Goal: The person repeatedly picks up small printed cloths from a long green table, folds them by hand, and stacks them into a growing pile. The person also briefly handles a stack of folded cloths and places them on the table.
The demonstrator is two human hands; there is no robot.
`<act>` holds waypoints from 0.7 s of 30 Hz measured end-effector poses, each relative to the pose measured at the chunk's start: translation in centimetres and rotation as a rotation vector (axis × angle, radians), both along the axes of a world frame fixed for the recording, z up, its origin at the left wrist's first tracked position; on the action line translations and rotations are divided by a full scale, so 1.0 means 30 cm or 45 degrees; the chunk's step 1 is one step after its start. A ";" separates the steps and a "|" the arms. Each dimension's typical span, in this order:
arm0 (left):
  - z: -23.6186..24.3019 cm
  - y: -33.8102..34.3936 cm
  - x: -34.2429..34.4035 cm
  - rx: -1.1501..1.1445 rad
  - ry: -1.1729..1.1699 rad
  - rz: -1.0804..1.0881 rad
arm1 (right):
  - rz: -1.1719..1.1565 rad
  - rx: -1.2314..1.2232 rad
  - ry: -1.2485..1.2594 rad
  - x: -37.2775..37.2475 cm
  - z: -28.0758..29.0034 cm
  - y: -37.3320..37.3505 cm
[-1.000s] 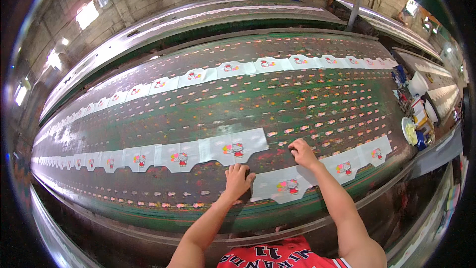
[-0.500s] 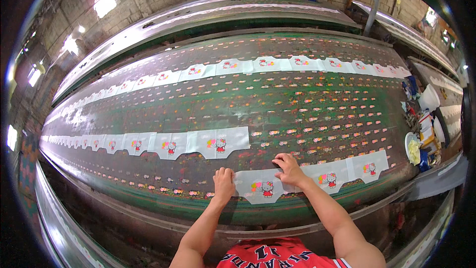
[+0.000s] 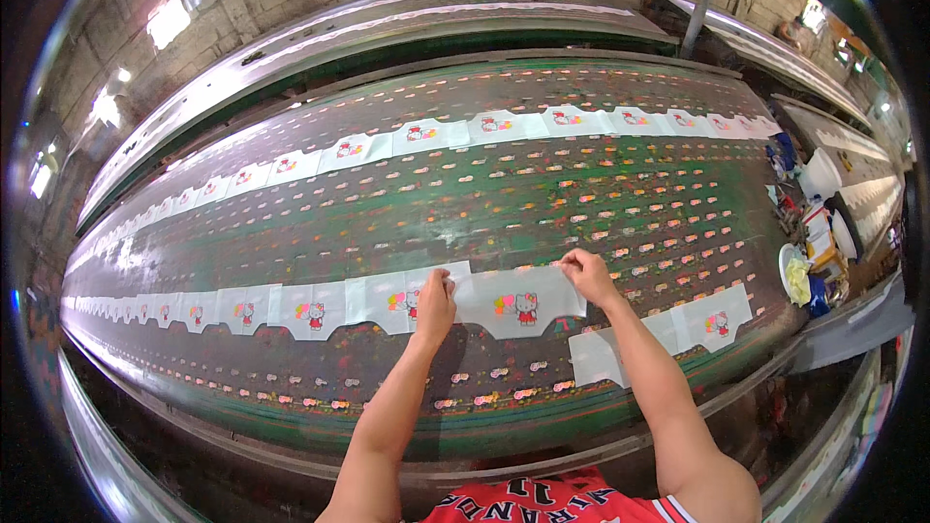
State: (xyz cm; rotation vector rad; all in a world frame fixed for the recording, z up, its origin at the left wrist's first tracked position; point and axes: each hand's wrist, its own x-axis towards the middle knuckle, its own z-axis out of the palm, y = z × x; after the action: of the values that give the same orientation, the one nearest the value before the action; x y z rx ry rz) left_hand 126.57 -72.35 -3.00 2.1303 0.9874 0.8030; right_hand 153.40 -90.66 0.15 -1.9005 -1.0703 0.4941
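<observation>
Between my hands hangs a white fabric piece point(image 3: 504, 292) with a notched lower edge and a printed cartoon cat with balloons. My left hand point(image 3: 438, 308) pinches it by its left end, over the last piece of the middle row. At its upper right corner, my right hand point(image 3: 591, 279) has thumb and fingers closed on the cloth. Similar printed pieces point(image 3: 315, 308) run edge to edge leftward in that row. Nearer me, under my right forearm, lie more printed pieces point(image 3: 719, 323), partly hidden by the arm.
The long dark table point(image 3: 407, 203) carries rows of small coloured print marks. A farther row of printed pieces point(image 3: 426, 136) crosses it. At the right end sit a white container point(image 3: 820, 174), a plate with yellow cloth point(image 3: 796, 276) and clutter. A post point(image 3: 701, 5) stands beyond.
The fabric piece has come up off the near row and moved away from me, to the right end of the middle row. Both hands have moved forward with it.
</observation>
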 end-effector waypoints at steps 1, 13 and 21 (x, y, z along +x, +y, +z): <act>0.001 0.024 0.038 -0.032 0.031 -0.011 | -0.027 -0.005 -0.004 0.038 -0.016 0.019; 0.029 -0.164 0.152 0.410 0.312 -0.031 | -0.071 0.019 -0.226 0.178 -0.089 -0.128; -0.009 -0.699 0.280 0.247 0.313 -0.350 | 0.129 -0.162 -0.205 0.302 -0.072 -0.474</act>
State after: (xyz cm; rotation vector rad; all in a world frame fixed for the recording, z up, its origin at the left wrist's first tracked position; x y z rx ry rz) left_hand 134.97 -93.33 -3.27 2.5095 0.7345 0.5283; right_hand 162.45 -104.88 -2.01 -2.0320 -1.2715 0.4826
